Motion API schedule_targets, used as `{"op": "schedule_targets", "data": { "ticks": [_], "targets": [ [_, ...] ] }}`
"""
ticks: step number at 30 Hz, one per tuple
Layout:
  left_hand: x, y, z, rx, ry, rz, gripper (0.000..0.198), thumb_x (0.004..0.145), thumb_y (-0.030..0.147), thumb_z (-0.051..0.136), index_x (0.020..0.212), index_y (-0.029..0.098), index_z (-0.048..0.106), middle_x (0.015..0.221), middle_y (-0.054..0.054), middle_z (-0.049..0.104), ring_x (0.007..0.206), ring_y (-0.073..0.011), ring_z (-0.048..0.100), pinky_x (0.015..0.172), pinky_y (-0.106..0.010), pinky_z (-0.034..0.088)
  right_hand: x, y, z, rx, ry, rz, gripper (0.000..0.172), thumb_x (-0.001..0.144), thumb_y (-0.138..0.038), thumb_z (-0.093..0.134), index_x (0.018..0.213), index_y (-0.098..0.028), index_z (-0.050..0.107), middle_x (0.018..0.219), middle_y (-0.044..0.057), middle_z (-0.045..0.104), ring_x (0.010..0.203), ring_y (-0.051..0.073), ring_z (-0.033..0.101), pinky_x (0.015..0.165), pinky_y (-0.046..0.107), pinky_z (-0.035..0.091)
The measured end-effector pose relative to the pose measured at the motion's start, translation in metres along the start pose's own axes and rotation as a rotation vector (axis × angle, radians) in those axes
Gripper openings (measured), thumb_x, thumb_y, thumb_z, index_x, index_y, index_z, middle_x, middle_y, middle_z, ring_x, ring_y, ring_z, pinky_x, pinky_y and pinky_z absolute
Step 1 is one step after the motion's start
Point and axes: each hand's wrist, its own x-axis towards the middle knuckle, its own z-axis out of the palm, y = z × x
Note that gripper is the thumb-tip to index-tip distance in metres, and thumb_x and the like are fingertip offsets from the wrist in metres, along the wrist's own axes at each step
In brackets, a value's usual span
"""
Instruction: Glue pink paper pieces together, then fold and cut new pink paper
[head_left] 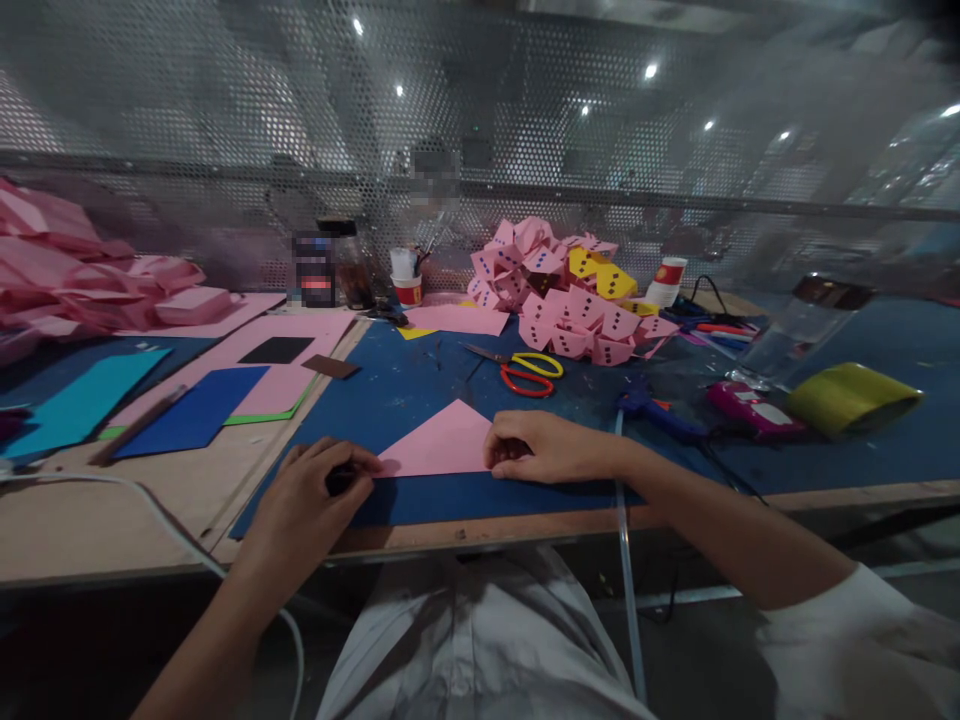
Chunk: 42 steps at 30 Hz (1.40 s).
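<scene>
A pink paper [442,445] folded into a triangle lies on the blue mat [420,385] near the table's front edge. My left hand [311,495] pinches its left corner with curled fingers. My right hand [536,448] is closed on its right corner, knuckles up. Both hands press the paper flat against the mat.
Red-and-yellow scissors [525,370] lie behind the paper. A heap of folded pink and yellow dotted pieces [570,295] sits at the back. A glue gun [660,410], a yellow tape roll [851,400], coloured sheets [187,405] and pink stacks [82,270] surround the mat.
</scene>
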Motion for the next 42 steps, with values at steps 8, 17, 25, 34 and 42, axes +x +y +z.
{"op": "schedule_targets", "data": {
  "ticks": [8,17,25,34,42],
  "targets": [
    [0.001,-0.001,0.001,0.007,0.012,-0.003,0.022,0.087,0.038,0.055,0.090,0.028,0.075,0.100,-0.006,0.073,0.096,-0.0298,0.063,0.088,-0.043,0.046,-0.001,0.002,0.000,0.009,0.006,-0.010,0.012,0.090,-0.014,0.071,0.101,-0.017,0.071,0.099,0.002,0.066,0.084,0.013,0.061,0.077,0.025,0.047],
    [0.004,-0.008,-0.004,-0.021,0.019,0.018,0.027,0.086,0.037,0.053,0.088,0.027,0.078,0.091,-0.007,0.071,0.091,-0.0294,0.064,0.080,-0.040,0.048,0.000,0.001,0.000,-0.005,0.004,-0.006,0.010,0.090,-0.015,0.071,0.100,-0.017,0.071,0.098,0.003,0.067,0.084,0.014,0.061,0.077,0.025,0.048],
    [0.002,-0.010,-0.005,-0.031,0.025,0.005,0.030,0.086,0.032,0.049,0.090,0.027,0.078,0.096,-0.006,0.073,0.095,-0.0295,0.064,0.084,-0.042,0.048,0.000,0.000,0.000,-0.005,-0.002,0.004,0.011,0.091,-0.014,0.070,0.101,-0.017,0.071,0.099,0.002,0.067,0.085,0.014,0.061,0.077,0.025,0.048],
    [-0.011,0.003,-0.012,-0.094,0.219,0.057,0.019,0.091,0.033,0.055,0.094,0.026,0.072,0.103,-0.005,0.071,0.108,-0.0308,0.063,0.095,-0.046,0.047,0.000,0.000,0.001,-0.004,0.011,0.009,0.009,0.091,-0.016,0.071,0.100,-0.017,0.071,0.098,0.002,0.066,0.084,0.013,0.061,0.076,0.024,0.047],
    [-0.003,0.012,0.008,-0.140,0.055,0.242,0.031,0.097,0.055,0.061,0.101,0.031,0.079,0.101,-0.003,0.073,0.102,-0.0267,0.064,0.091,-0.040,0.050,0.000,-0.003,0.003,0.006,0.027,0.050,0.009,0.091,-0.018,0.071,0.100,-0.017,0.071,0.098,0.002,0.068,0.083,0.014,0.061,0.076,0.024,0.048]
  ]
}}
